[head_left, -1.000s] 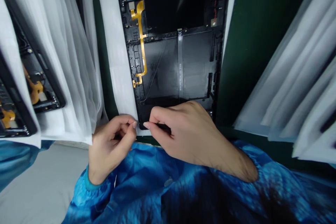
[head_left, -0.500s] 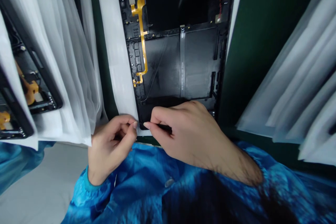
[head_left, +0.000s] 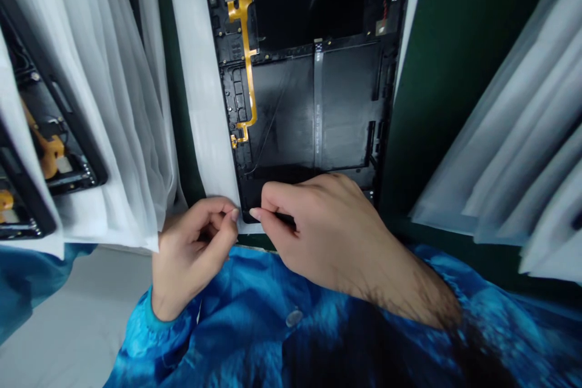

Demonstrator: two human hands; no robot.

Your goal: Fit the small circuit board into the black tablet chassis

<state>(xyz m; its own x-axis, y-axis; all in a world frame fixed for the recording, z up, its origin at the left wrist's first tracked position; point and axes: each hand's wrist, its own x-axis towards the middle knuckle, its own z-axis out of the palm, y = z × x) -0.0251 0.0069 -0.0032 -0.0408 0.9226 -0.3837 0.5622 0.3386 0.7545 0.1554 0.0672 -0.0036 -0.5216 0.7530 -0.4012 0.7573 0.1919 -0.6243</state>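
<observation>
Both grips are pinched shut: the right hand (head_left: 327, 224) on the near edge of the open tablet frame (head_left: 304, 73), the left hand (head_left: 191, 254) beside its corner. Neither has shifted over the last second; the frame lies on white foam sheet (head_left: 200, 103).

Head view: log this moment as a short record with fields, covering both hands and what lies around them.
Centre: opened black tablet chassis with orange flex cable, lying on white foam sheet
Right hand: rests on chassis near edge, fingertips pinched at its bottom left corner
Left hand: fingers curled, pinching at the sheet's edge beside that corner
Left side: more black chassis between white sheets
Right side: stack of white foam sheets
Surface: dark green mat
Clothing: blue sleeves
</observation>
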